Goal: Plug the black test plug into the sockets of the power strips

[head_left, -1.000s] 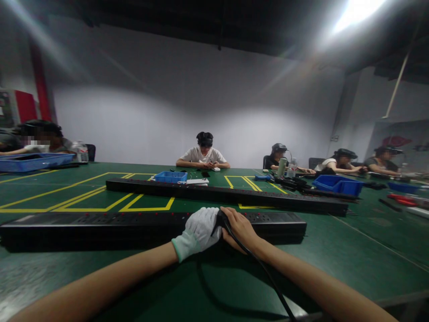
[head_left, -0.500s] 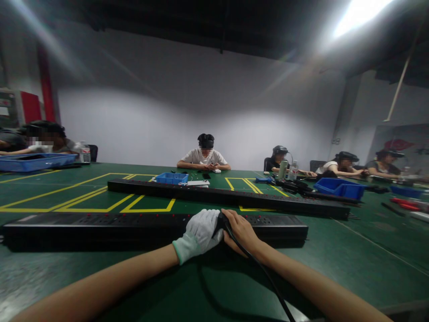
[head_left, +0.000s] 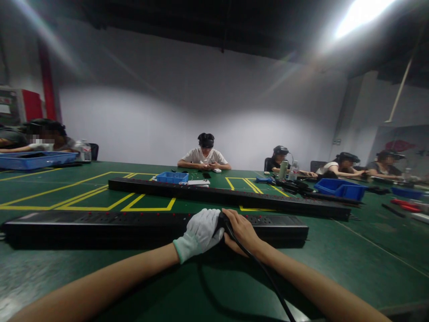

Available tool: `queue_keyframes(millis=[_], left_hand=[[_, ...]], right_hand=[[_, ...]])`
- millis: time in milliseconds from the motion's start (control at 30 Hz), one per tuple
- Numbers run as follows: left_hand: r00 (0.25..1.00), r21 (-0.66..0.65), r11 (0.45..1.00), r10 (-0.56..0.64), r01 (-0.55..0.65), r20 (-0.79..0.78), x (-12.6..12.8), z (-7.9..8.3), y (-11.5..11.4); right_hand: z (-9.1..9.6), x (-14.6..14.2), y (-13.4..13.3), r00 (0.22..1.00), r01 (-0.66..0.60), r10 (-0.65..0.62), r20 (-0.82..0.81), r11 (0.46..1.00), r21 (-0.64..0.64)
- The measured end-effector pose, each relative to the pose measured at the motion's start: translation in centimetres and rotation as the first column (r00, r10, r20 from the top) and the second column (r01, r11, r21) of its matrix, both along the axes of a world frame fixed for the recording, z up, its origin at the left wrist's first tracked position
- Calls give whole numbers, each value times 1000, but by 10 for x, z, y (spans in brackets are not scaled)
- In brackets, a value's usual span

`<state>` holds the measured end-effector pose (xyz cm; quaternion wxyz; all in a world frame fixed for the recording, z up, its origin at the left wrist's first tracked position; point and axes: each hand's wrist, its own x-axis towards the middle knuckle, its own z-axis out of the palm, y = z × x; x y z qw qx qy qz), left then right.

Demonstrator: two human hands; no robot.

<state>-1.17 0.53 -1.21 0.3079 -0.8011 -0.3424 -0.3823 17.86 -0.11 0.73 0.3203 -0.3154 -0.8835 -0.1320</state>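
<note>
The fingers of the gloved left hand point(head_left: 200, 232) curl against a black plug point(head_left: 221, 219) from one side, and the bare fingers of the right hand point(head_left: 241, 230) wrap it from the other, so both hands are closed on it. The plug sits on top of a long black strip point(head_left: 100, 223), right of the strip's middle, pinched between the two hands. Whether its pins are seated in a socket is hidden by the fingers. A black cable point(head_left: 264, 273) leaves the plug, crosses the right wrist and runs along that forearm toward the near edge of the table point(head_left: 335, 259).

The strip lies crosswise on the green table, with small red dots along its top. Behind it, past yellow lines point(head_left: 147, 209), a second strip point(head_left: 228, 197) lies roughly parallel and well apart. Beyond that stands a blue bin point(head_left: 172, 177), and a person point(head_left: 204, 154) in a white shirt sits facing this way. A blue tray point(head_left: 33, 159) rests at the far left.
</note>
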Motion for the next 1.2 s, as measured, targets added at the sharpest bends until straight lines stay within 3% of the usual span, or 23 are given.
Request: queue_keyframes(millis=[1200], left_hand=[[1000, -42, 999, 12, -13, -11, 0, 0, 2]], right_hand=[[7, 1, -5, 1000, -17, 18, 22, 998, -61]])
